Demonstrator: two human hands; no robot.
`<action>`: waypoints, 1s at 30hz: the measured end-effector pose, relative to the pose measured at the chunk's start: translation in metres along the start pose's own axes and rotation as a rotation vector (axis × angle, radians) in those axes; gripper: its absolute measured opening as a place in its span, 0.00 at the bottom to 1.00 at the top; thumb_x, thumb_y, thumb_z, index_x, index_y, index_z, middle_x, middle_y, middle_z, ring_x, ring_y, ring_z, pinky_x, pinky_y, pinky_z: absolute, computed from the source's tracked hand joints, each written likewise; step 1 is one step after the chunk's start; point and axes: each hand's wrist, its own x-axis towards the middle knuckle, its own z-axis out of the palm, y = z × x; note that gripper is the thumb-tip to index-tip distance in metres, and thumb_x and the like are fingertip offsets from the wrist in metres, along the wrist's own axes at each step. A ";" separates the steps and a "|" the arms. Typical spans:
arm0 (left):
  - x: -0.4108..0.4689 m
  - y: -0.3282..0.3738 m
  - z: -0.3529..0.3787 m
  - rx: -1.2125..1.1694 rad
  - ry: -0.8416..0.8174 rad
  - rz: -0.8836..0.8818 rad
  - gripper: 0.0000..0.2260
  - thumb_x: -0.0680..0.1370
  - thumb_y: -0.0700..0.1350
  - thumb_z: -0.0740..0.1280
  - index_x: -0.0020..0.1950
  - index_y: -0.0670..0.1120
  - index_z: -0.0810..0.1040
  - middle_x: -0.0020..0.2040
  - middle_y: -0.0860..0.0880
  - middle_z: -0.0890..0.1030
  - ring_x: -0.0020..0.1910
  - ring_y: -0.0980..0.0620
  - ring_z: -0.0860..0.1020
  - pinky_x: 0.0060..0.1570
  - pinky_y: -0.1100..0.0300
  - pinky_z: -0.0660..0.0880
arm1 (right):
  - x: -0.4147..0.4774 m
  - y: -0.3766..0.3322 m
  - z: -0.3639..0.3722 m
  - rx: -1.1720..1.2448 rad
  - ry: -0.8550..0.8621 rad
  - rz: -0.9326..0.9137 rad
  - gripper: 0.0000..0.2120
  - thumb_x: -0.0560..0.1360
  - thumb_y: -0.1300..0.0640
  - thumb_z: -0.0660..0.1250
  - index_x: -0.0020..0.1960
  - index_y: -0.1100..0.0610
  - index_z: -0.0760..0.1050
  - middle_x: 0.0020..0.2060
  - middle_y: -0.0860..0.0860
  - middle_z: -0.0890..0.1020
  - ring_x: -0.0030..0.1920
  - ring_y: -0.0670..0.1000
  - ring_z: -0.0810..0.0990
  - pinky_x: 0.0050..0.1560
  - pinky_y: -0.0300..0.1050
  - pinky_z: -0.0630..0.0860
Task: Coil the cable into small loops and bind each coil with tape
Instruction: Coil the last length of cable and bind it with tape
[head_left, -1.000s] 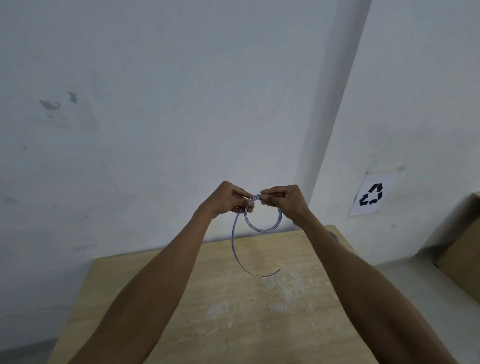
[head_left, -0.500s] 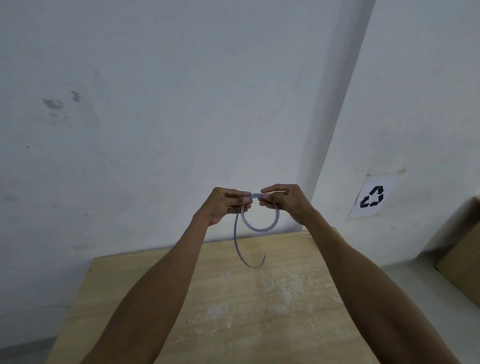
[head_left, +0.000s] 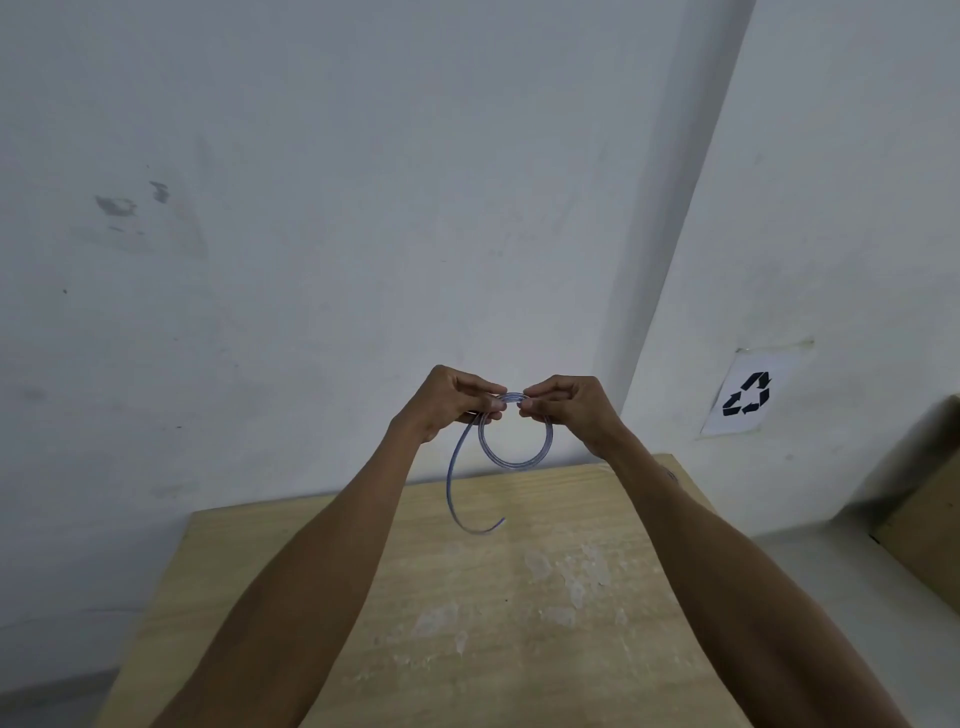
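So the coiling is partly done. The cable (head_left: 514, 457) hangs in the air above the wooden table (head_left: 519, 623), its top pinched between both hands: the left hand (head_left: 452, 402) has its fingers clamped on the crossing point, and the right hand (head_left: 569, 408) has its fingers closed on the top of the loop. Roughly two small turns are formed. A loose curved tail (head_left: 457, 499) dangles below the left hand, uncoiled. No tape is visible, so binding looks entirely undone.
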 end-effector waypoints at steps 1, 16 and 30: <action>0.001 0.000 0.000 -0.016 0.022 0.008 0.12 0.73 0.33 0.77 0.56 0.35 0.85 0.49 0.36 0.87 0.46 0.40 0.86 0.53 0.49 0.84 | 0.000 -0.002 0.002 0.010 0.010 0.005 0.11 0.72 0.66 0.77 0.53 0.68 0.83 0.44 0.63 0.87 0.45 0.57 0.88 0.49 0.45 0.83; 0.018 -0.017 0.016 -0.430 0.701 0.181 0.13 0.75 0.32 0.75 0.59 0.35 0.84 0.45 0.39 0.87 0.42 0.43 0.87 0.45 0.56 0.84 | -0.004 0.051 0.048 0.740 0.250 0.909 0.30 0.78 0.67 0.70 0.76 0.61 0.61 0.78 0.63 0.55 0.72 0.78 0.62 0.57 0.78 0.74; -0.003 -0.027 -0.012 -0.209 0.340 0.047 0.14 0.74 0.32 0.76 0.59 0.33 0.83 0.46 0.38 0.86 0.40 0.45 0.87 0.46 0.55 0.84 | 0.008 0.016 0.029 0.304 0.428 0.236 0.17 0.75 0.72 0.69 0.62 0.60 0.80 0.45 0.65 0.85 0.42 0.57 0.82 0.52 0.46 0.84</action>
